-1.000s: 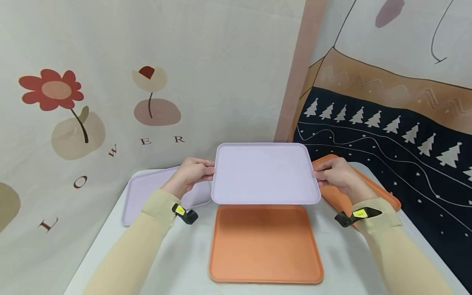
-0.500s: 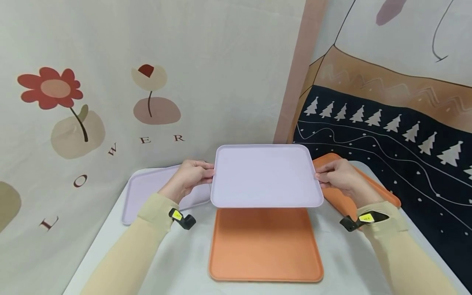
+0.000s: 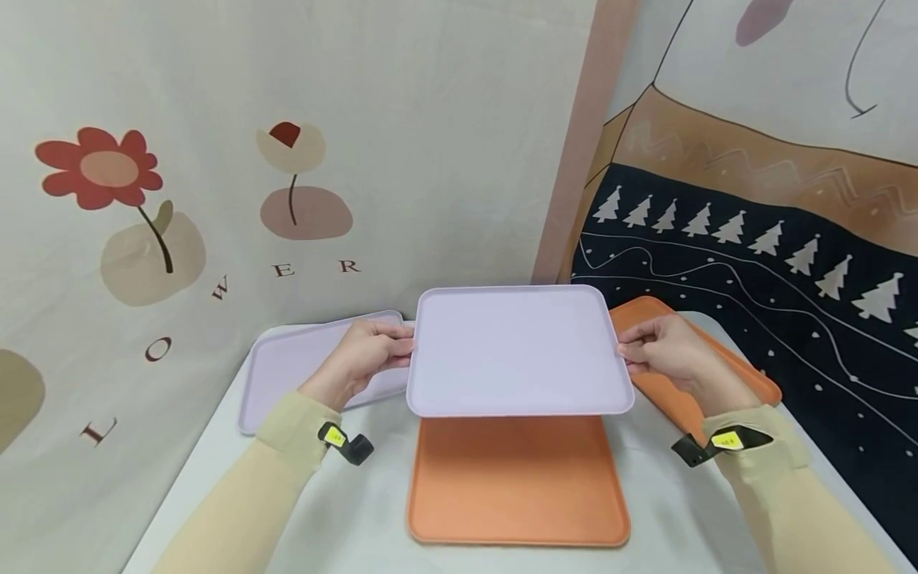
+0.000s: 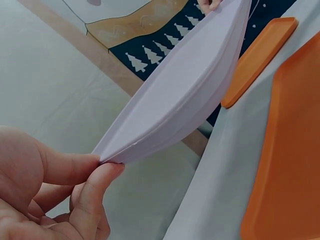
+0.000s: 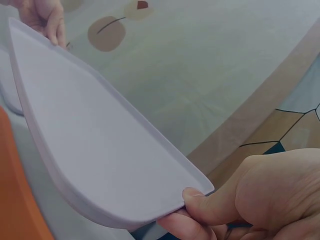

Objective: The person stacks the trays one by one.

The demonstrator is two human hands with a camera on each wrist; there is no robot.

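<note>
Shows a raised lavender tray [image 3: 519, 351] above the far part of the central orange tray [image 3: 519, 486], apart from it. Gripped by the left hand [image 3: 361, 356] at the short edge over the left side of the central orange tray, in a pinch of thumb and fingers on the rim. Gripped likewise by the right hand [image 3: 664, 351] at the opposite edge, with thumb over the rim and fingers below.

Judged light, being held by fingertip pinches alone. Appears stiff, without clear sag between both holds. Probably smooth and somewhat slippery on the face; best taken by the rim, midway along both short edges. Calls for even support, to prevent tipping. Unlikely to be fragile, but may chip at a corner if dropped.

Includes also, on the white table [image 3: 358, 510], a second lavender tray [image 3: 290, 371] beyond the central orange tray to its left, and a second orange tray [image 3: 667, 396] beyond to its right.
</note>
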